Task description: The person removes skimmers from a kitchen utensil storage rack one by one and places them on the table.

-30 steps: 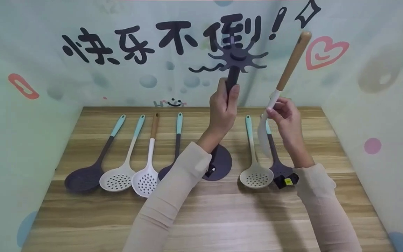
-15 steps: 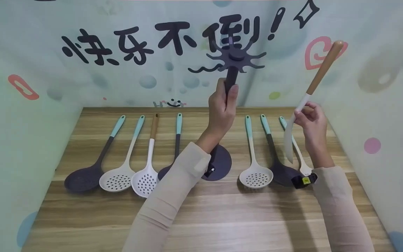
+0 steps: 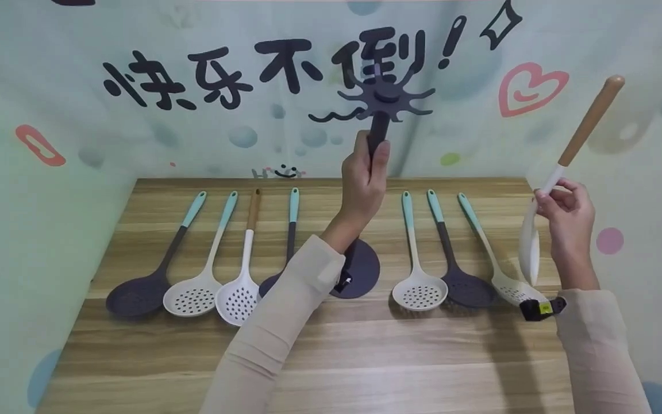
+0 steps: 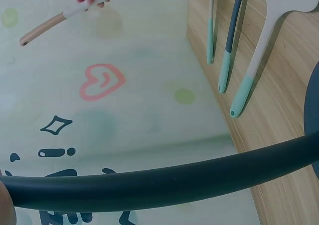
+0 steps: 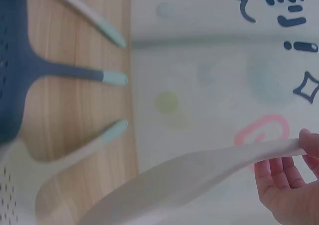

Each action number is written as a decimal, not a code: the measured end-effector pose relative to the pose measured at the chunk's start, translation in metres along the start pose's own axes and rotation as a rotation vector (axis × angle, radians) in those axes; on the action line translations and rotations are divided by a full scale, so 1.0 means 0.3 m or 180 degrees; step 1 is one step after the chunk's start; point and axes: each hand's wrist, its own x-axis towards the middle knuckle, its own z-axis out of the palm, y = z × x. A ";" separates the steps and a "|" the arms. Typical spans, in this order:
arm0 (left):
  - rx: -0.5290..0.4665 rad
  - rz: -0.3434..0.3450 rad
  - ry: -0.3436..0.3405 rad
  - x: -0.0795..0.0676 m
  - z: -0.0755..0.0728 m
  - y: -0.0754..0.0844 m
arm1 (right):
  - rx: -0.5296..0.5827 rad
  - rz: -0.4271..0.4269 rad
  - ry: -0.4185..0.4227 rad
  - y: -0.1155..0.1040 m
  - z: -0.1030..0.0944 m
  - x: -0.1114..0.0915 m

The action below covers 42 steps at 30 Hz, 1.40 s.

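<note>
My left hand [image 3: 364, 172] grips the dark pole of a utensil stand [image 3: 385, 98] just below its ring of hooks. The stand's round base [image 3: 365, 270] is on the table, partly hidden by my sleeve. In the left wrist view the pole [image 4: 164, 187] crosses the bottom. At the right, my right hand [image 3: 569, 221] pinches the neck of a white spoon-like cooking utensil [image 3: 529, 247] with a wooden handle [image 3: 589, 123]. Its handle points up and its head hangs down, seen nearly edge on. The right wrist view shows that smooth head [image 5: 169, 185] and my fingers at its neck.
Left of the stand lie a dark utensil [image 3: 138, 296], a white skimmer [image 3: 193, 299], a wooden-handled skimmer [image 3: 242, 296] and a half-hidden dark utensil [image 3: 291, 241]. Right of it lie a cream skimmer [image 3: 420, 293], a dark utensil [image 3: 469, 290] and a white perforated one [image 3: 512, 287]. A printed cloth hangs behind.
My right hand has carried the wooden-handled utensil to the right, away from the stand, uncovering the right-hand utensils. My left hand stays on the pole.
</note>
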 end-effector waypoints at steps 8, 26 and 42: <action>0.0097 -0.0020 0.0014 -0.002 -0.003 -0.001 | -0.0828 0.0187 0.0219 0.052 -0.120 0.032; -0.0019 0.0003 -0.0009 -0.003 0.000 -0.003 | -0.2484 0.0708 0.0106 0.214 -0.287 0.088; -0.0046 -0.0026 0.0014 -0.001 0.001 0.002 | -0.3068 0.0783 -0.0191 0.313 -0.310 0.087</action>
